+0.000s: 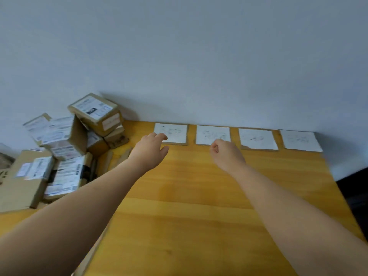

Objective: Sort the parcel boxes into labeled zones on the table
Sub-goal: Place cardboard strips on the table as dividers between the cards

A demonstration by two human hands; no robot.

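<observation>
Parcel boxes [65, 148] sat heaped at the far-left corner of the desk [199, 196], against the wall [179, 56]; brown cardboard w/ white shipping labels, some stacked, a couple tilted, top one [93, 111] resting askew on the others. None was in a zone yet. Four white zone cards ran along the desk's back edge, L to R: card 1 [175, 132], card 2 [207, 134], card 3 [257, 138], card 4 [300, 140]. Writing on all four too faint/blurred to read. Left hand [149, 150] was over the near edge of card 1, fingers loosely curled, holding nothing; contact w/ the card couldn't be told. Right hand [225, 152] was at the near edge of card 2, curled into a loose fist, also empty. Both arms stretched out over bare wood; the wide middle of the desk in front of the cards was free. Judgement: sorting not begun, step in hand looked like checking or squaring the cards. To do it well: get cards flat, evenly spaced, legible side up, then read each parcel label before lifting. Take from the top of the heap first, since the tilted boxes probably slide if a lower one is pulled. Two hands for the bigger boxes near the left edge.
</observation>
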